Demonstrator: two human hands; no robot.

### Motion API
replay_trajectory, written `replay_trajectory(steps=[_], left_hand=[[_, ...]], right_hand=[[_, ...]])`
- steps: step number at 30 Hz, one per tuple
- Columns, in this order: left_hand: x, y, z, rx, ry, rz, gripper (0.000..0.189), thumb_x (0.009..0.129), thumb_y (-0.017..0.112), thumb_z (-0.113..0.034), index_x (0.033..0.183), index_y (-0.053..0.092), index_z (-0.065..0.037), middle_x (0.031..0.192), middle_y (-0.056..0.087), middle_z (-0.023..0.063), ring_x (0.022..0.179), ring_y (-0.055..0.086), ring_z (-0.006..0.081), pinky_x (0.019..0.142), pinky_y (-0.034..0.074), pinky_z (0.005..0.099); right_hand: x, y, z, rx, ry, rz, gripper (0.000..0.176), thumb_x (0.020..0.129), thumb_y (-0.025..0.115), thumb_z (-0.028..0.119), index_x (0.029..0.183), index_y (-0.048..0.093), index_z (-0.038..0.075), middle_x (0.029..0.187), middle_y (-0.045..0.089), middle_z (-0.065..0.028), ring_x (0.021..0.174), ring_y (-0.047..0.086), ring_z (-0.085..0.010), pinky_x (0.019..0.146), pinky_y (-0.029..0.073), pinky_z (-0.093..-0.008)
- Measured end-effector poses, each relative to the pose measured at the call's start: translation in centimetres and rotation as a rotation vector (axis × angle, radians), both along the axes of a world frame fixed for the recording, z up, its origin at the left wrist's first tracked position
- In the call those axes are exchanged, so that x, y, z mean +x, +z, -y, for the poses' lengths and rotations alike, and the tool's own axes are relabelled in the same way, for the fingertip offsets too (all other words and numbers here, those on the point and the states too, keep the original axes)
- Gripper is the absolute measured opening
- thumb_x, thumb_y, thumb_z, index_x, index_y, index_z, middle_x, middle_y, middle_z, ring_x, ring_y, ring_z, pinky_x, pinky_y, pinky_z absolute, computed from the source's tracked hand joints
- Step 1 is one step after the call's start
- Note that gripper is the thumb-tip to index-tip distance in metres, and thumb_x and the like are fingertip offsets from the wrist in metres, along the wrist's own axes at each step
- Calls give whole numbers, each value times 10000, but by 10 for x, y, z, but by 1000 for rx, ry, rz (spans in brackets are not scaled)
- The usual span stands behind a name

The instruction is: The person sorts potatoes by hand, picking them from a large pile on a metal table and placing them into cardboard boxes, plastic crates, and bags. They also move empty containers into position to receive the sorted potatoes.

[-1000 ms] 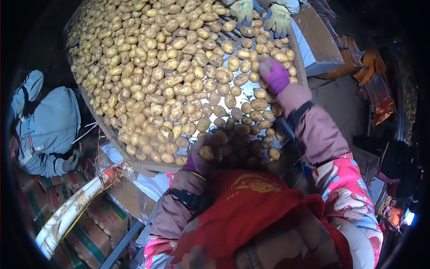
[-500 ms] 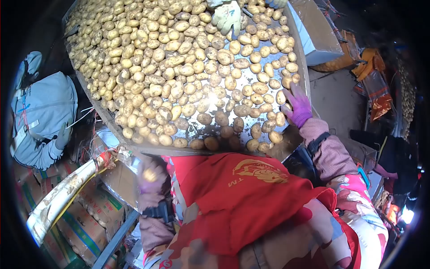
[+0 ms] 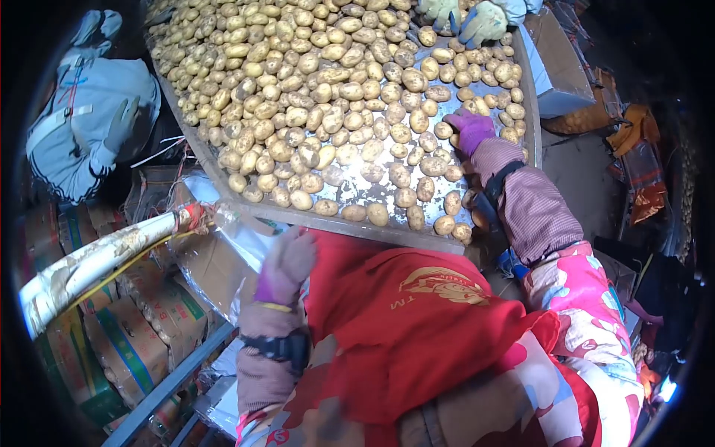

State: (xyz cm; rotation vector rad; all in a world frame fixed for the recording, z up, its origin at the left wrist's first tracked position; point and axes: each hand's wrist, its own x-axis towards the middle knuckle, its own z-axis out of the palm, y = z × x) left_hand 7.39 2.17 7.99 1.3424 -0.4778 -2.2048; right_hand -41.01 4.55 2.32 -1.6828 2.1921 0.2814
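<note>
My right hand (image 3: 472, 131), in a purple glove, reaches onto the right part of a metal sorting table (image 3: 342, 223) covered with potatoes (image 3: 298, 97). Its fingers and thumb are bent around a potato (image 3: 443, 130) at their tips. More potatoes lie close on both sides of that hand. Off the table's near edge, my left hand (image 3: 289, 262), also gloved in purple, hangs above an open cardboard box (image 3: 212, 279) with a plastic liner. Motion smears its fingers, so whether it holds anything cannot be made out.
Across the table are a co-worker's gloved hands (image 3: 480, 24) among potatoes. Another person in a light blue jacket (image 3: 104, 112) is at the left. A wrapped white pole (image 3: 104, 257) juts in there, above stacked printed cartons (image 3: 160, 313). A white-sided box (image 3: 558, 71) stands at the right.
My right hand has moved from the table's right edge inward among the potatoes. My left hand, earlier lower with a blurred yellowish potato-like thing, has risen near the table edge. The view has shifted.
</note>
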Motion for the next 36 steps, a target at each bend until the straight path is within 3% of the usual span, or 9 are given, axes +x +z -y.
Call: replay_trajectory(steps=[6, 9, 11, 15, 19, 23, 30, 33, 36], left_hand=[[-120, -22, -9, -582, -623, -121, 248, 981, 525, -212, 1181, 540, -66, 1118, 625, 98, 1037, 623, 261, 872, 521, 383], [-149, -12, -12, -874, -785, 116, 115, 935, 582, -96, 1049, 567, -98, 990, 632, 42, 950, 632, 218, 780, 534, 360], [-130, -45, -7, -1236, -808, 203, 92, 916, 584, -64, 994, 551, -99, 889, 596, 28, 826, 611, 192, 696, 528, 325], [-11, -85, 12, -738, -543, 232, 153, 980, 506, -247, 969, 540, -98, 793, 569, 23, 697, 561, 150, 579, 501, 268], [138, -55, 26, 168, 453, -374, 319, 988, 483, -368, 1072, 574, -75, 926, 622, 76, 858, 633, 202, 733, 560, 351], [233, -58, 33, -146, 526, 538, 350, 979, 484, -381, 1081, 595, -66, 995, 641, 124, 908, 652, 232, 788, 565, 383], [39, -20, 20, -1279, -334, 731, 399, 920, 617, -229, 1263, 537, -41, 1070, 635, 127, 1005, 629, 253, 812, 529, 374], [-46, -80, 42, -708, -53, 397, 593, 870, 688, -253, 1371, 467, -24, 1189, 588, 202, 1121, 596, 343, 900, 514, 439], [-117, -46, 82, -1251, -291, 979, 685, 850, 719, -286, 1424, 424, -56, 1319, 502, 260, 1144, 570, 413, 947, 496, 493]], right_hand=[[67, -25, -44, -285, -576, 1340, 511, 892, 667, 279, 1364, 532, 139, 1240, 589, -140, 1205, 562, -290, 1021, 451, -364], [139, 32, -84, -211, -32, 965, 627, 875, 683, 257, 1437, 451, 104, 1193, 626, -127, 1075, 609, -228, 903, 503, -360], [136, -9, -91, -323, 44, 843, 617, 868, 664, 224, 1433, 452, 99, 1257, 606, -196, 1213, 569, -339, 1025, 448, -435], [55, -42, -90, -656, -106, 524, 298, 852, 637, 134, 1143, 686, 92, 1049, 694, -160, 989, 661, -328, 868, 528, -405], [-37, -61, -51, -520, -532, 432, 258, 903, 573, 209, 1109, 683, 98, 1064, 692, -147, 1008, 662, -318, 897, 523, -409], [2, 4, 71, -756, -160, 299, 459, 872, 594, 247, 1324, 568, 172, 1327, 573, -175, 1212, 553, -371, 1005, 469, -418], [61, -2, 80, -317, -143, -217, 371, 855, 643, 253, 1223, 606, 227, 1278, 558, -119, 1174, 557, -344, 996, 461, -465], [4, -47, 18, -562, -199, 245, 317, 847, 670, 260, 1153, 619, 197, 1196, 589, -124, 1089, 594, -341, 937, 494, -433], [-1, -24, -14, -507, -243, 398, 287, 825, 688, 240, 1094, 622, 167, 1131, 600, -137, 1015, 618, -332, 890, 511, -410]])
